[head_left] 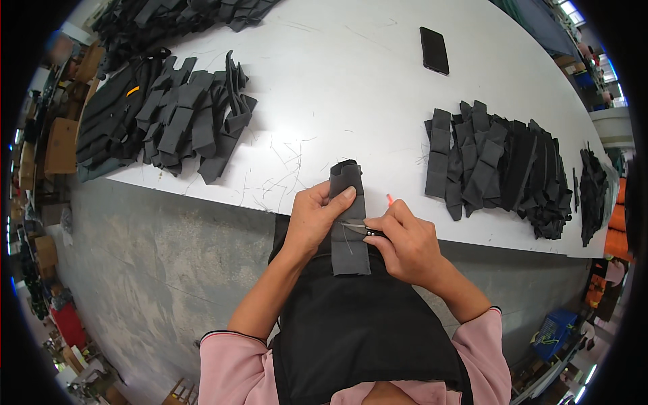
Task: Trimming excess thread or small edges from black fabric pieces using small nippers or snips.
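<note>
Left hand (pixel 310 217) pinches a long, dark-grey fabric strip (pixel 349 255), axis twelve-to-six; right hand (pixel 410 244) grips black-handled metal snips (pixel 372 233), blades (pixel 354 227) over it toward nine o'clock.

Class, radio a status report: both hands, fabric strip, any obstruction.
Left hand gripping grey fabric strip. Right hand holding small snips over it. No obstruction visible.

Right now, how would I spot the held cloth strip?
Find the white table, then its near edge by the black apron. There the left hand holds the dark grey strip, apart from the piles either side, the only one with snips across it.
</note>
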`<state>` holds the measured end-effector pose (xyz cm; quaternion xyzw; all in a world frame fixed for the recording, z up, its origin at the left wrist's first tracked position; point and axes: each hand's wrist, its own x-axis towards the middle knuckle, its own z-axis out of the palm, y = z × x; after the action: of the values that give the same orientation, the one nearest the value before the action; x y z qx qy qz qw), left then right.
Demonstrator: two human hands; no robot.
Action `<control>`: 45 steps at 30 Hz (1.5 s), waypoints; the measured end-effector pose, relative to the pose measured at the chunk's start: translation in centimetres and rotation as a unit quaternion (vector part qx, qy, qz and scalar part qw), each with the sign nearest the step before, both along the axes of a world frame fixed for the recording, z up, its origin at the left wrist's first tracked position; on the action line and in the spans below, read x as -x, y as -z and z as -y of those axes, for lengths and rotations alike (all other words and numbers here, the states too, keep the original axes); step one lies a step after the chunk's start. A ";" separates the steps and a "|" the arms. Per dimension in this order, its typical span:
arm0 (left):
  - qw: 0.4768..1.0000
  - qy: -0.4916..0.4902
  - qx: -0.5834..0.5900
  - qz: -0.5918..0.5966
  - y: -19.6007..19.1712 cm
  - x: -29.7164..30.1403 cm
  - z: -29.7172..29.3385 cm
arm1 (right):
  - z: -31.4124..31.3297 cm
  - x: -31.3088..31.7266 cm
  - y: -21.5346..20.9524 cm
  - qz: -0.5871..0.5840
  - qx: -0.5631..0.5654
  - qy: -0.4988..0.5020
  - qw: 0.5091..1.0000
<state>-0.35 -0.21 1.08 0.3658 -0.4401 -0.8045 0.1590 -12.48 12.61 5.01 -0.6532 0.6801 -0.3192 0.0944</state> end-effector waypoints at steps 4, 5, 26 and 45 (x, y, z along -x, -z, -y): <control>1.000 0.004 -0.001 0.006 0.3 -0.1 0.1 | 0.1 -0.3 -0.3 -0.002 -0.011 0.001 1.000; 1.000 0.004 -0.002 0.006 0.3 -0.2 0.1 | 0.1 -0.4 -0.3 -0.014 -0.010 -0.002 1.000; 0.997 0.043 0.004 0.060 1.1 -0.4 0.5 | -0.4 -0.8 2.3 0.349 -0.088 0.085 0.929; 0.995 0.093 0.025 0.019 2.2 -3.3 2.3 | -2.4 1.8 5.4 0.493 -0.131 0.162 0.845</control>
<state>2.93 -2.53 -1.10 0.3341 -0.4949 -0.7977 0.0840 -14.28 15.01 -0.41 -0.2716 0.6756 -0.5177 0.4491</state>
